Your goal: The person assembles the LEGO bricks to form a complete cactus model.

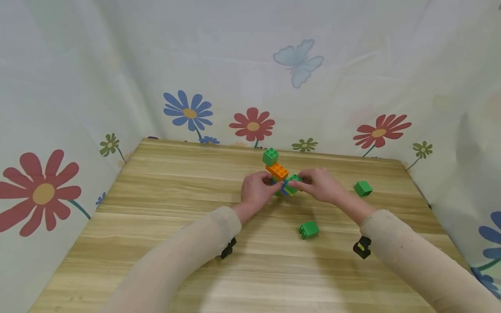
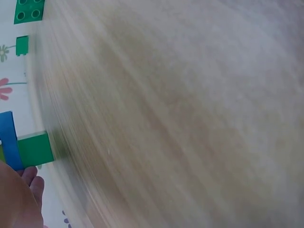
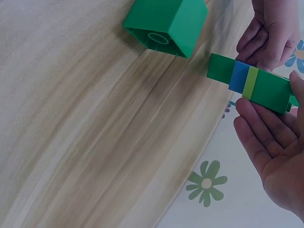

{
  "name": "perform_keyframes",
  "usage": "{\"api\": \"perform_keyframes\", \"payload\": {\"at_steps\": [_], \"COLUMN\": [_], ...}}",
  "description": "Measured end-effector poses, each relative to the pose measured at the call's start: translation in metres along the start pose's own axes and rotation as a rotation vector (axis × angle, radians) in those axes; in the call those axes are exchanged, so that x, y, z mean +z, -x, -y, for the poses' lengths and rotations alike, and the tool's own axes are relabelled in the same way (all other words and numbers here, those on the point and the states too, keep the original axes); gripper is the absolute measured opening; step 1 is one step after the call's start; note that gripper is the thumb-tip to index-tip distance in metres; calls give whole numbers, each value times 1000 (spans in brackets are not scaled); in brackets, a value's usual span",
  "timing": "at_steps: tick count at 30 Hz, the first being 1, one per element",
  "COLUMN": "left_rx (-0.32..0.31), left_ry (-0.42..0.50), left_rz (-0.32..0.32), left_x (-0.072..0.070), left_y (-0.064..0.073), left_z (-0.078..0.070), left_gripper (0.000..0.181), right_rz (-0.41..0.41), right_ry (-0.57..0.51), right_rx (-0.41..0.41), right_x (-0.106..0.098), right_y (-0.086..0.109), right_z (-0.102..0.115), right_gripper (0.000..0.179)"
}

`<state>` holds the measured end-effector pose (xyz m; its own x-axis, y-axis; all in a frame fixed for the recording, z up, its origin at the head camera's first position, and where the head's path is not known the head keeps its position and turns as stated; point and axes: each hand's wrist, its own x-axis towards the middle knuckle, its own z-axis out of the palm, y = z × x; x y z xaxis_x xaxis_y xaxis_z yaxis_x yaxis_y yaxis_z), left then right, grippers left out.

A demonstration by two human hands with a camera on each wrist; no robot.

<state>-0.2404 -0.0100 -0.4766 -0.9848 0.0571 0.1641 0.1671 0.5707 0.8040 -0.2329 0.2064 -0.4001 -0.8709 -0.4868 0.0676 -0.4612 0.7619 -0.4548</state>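
A build of toy bricks stands toward the far side of the table, with a green brick [image 1: 270,156] on top of an orange brick [image 1: 277,171]. Lower down are a blue brick [image 3: 239,76], a thin lime-green brick [image 3: 250,83] and another green brick at the base [image 3: 221,69]. From the left, my left hand [image 1: 256,191] grips the build around its blue part. My right hand [image 1: 321,184] pinches a green brick [image 1: 294,182] against the lime one, thumb on the near side. The left fingers are partly hidden behind the bricks.
Two loose green bricks lie on the wooden table [image 1: 176,182]: one on its side [image 1: 309,229] nearer me, one [image 1: 363,188] beyond my right wrist. A flowered cloth [image 1: 219,65] hangs behind the table's far edge and along both sides.
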Motion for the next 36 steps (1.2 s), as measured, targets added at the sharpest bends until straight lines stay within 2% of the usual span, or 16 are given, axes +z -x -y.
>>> {"api": "perform_keyframes", "payload": {"at_steps": [9,15,27,36], "left_rx": [-20,-29,-20,-40], "left_ry": [4,9,-2,4], "left_rz": [17,36,35,32], "left_x": [-1,-1,-2,-4], "left_y": [1,2,1,0], "left_z": [3,2,-4,-4], "left_gripper": [32,32,31,32], "right_rz": [0,-13,-10,-41], "right_ry": [23,-30,-114,-208], "right_rx": [0,24,30,32], "right_x": [8,13,8,11], "right_y": [-1,3,14,18], "right_z": [1,-1,-8,-12], "right_gripper": [37,34,30,38]}}
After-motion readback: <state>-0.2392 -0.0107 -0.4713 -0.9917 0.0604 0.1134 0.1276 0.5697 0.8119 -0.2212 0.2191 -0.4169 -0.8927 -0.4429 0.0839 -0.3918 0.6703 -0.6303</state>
